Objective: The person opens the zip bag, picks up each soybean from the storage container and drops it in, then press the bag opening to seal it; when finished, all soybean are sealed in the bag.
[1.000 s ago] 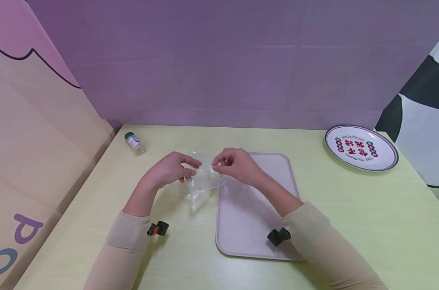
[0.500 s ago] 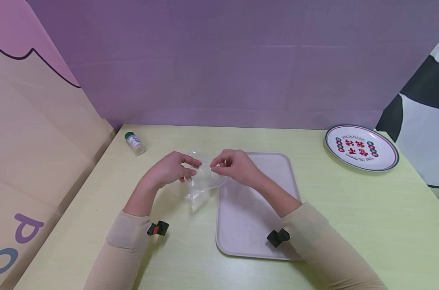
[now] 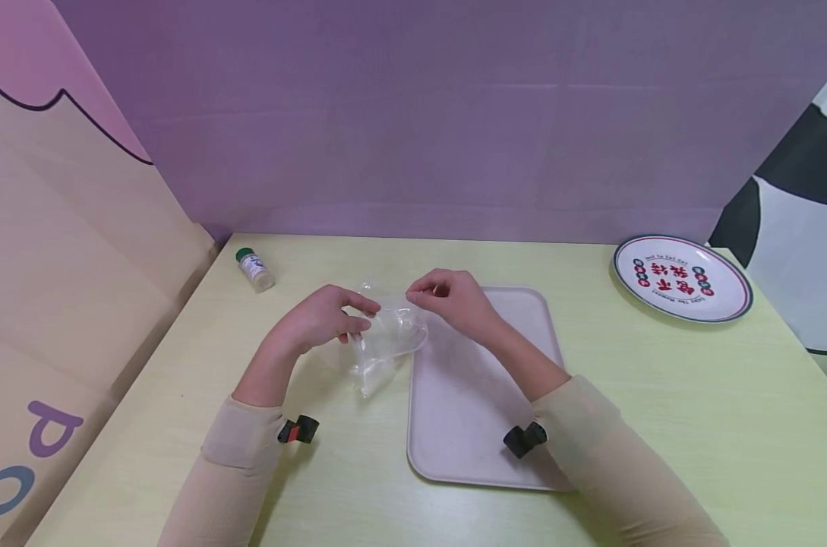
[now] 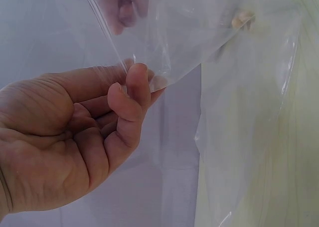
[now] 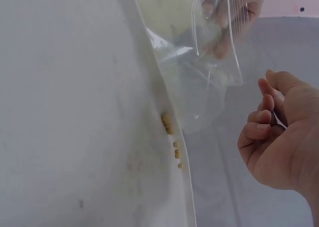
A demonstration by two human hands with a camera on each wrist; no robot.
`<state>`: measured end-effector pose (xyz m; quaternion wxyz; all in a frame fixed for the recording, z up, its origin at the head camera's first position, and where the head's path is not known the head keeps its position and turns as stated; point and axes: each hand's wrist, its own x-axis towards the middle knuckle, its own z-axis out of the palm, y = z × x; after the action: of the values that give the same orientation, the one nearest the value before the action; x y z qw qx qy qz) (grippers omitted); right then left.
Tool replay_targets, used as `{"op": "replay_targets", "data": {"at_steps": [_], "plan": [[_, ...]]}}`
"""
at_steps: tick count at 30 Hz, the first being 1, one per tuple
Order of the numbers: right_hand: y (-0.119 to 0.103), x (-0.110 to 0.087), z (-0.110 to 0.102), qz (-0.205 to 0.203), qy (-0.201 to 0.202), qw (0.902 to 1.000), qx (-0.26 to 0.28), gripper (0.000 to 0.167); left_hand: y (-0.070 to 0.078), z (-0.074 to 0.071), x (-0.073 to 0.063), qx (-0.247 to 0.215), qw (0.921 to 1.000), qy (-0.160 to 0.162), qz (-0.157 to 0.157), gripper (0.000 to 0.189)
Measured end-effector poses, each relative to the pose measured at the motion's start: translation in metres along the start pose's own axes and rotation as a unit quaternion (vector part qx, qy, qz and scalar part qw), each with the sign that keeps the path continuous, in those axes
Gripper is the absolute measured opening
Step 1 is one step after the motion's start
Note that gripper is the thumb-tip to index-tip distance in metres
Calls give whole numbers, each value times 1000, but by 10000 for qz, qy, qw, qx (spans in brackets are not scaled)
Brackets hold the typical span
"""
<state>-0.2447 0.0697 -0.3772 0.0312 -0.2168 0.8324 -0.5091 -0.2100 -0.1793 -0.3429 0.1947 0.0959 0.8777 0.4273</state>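
Note:
A clear plastic zip bag (image 3: 386, 342) hangs between the hands, over the table and the tray's left side. My left hand (image 3: 324, 319) pinches the bag near its mouth, thumb and fingertips close together. The film creases at those fingertips in the left wrist view. Right of the bag's upper edge is my right hand (image 3: 457, 304), its thumb and index fingertips close together and the other fingers curled in the right wrist view. I cannot tell whether these fingertips pinch any film. Several small tan pieces (image 5: 167, 124) lie along the edge of the pale tray (image 3: 481, 433).
A small clear bottle (image 3: 256, 273) with a green cap and a label lies at the table's back left. An oval plate (image 3: 683, 304) with red lettering sits at the back right. Behind the table hangs a purple backdrop (image 3: 454, 121).
The right hand first shifts slightly left and down, then moves up and right, away from the left hand. The bag's right part shows more. My left hand stays in place.

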Motion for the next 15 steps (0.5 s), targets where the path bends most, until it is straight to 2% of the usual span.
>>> {"op": "replay_targets", "data": {"at_steps": [7,15], "plan": [[14,7,-6,301,141,9994,112,21,-1,0,1,-41,10000,-20,-18,34],[35,13,-6,743,-103,9971,-87,15,0,0,1,-49,10000,-22,-6,35]]}}
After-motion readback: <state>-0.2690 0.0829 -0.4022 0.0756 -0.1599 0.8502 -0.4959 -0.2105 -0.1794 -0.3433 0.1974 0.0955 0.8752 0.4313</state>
